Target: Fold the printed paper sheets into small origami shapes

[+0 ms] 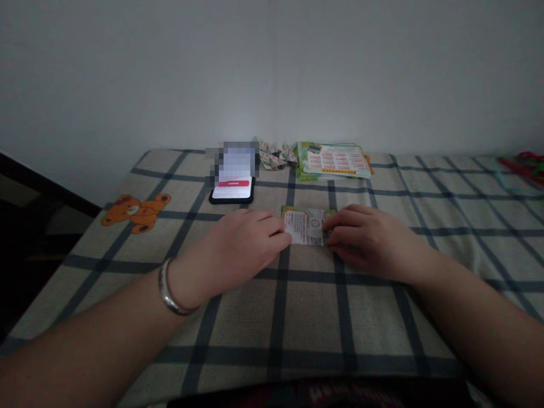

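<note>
A small printed paper (pixel 301 226), with creases and a green edge, lies between my hands on the checked cloth. My left hand (pixel 246 241) has its fingers closed at the paper's left edge. At the opposite edge, my right hand (pixel 361 241) pinches the paper, its fingers bent together. Part of each side of the sheet is hidden under the fingertips. A silver bangle (pixel 166 288) circles my left wrist.
Behind the paper lies a stack of printed sheets (pixel 335 161). Crumpled or folded paper pieces (pixel 275 157) sit beside a lit phone (pixel 232 190). An orange bear cutout (pixel 136 212) is at the left, red-green material (pixel 527 167) at far right. A wall (pixel 272 73) borders the back.
</note>
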Motion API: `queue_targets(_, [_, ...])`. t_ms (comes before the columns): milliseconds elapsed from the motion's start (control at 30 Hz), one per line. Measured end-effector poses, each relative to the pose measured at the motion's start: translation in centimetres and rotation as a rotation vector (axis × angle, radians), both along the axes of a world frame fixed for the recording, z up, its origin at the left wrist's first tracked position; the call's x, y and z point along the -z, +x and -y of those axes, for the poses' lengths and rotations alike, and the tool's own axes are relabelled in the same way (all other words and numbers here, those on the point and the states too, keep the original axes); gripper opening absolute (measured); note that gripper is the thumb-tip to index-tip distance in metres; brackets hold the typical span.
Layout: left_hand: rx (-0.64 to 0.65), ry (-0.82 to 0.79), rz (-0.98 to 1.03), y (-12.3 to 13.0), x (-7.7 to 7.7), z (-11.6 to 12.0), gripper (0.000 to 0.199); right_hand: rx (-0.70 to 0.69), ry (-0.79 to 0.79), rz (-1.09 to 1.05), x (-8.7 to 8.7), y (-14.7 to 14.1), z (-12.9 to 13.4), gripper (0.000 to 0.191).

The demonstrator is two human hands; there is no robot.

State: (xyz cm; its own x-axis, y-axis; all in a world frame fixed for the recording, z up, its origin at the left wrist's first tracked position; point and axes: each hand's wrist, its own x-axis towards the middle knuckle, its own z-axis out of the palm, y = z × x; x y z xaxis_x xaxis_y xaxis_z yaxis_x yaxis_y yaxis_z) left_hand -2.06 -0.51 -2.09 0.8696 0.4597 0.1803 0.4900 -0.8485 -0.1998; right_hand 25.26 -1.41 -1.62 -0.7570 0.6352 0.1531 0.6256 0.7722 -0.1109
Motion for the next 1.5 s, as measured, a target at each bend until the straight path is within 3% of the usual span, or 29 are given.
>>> queue_targets(200, [-0.009, 0.001, 0.088, 0.4, 0.9, -0.3, 0.019, 0.137, 0.033, -0.002, -0.2, 0.1, -0.1, 0.013])
queue_targets(500, [0.031, -0.022, 0.111, 0.1, 1.2, -0.9, 0.031, 0.23, 0.034, -0.045, 0.4, 0.4, -0.2, 0.044])
queue_targets(733, [0.009, 0.016, 0.125, 0.2, 1.2, -0.7, 0.029, 0.216, 0.036, -0.08, 0.3, 0.2, 0.0, 0.057])
queue_targets(1167, [0.005, 0.084, 0.177, 0.6, 0.8, -0.4, 0.02, 0.125, -0.025, -0.096, 0.1, -0.4, 0.4, 0.06])
queue_targets(1267, [-0.055, 0.05, 0.179, 0.7, 0.8, -0.4, 0.018, 0.094, -0.049, -0.102, 0.3, -0.4, 0.4, 0.056])
queue_targets(1500, [-0.043, 0.011, 0.2, 0.7, 0.9, -0.7, 0.017, 0.033, -0.053, -0.184, 0.6, 0.0, 0.1, 0.02])
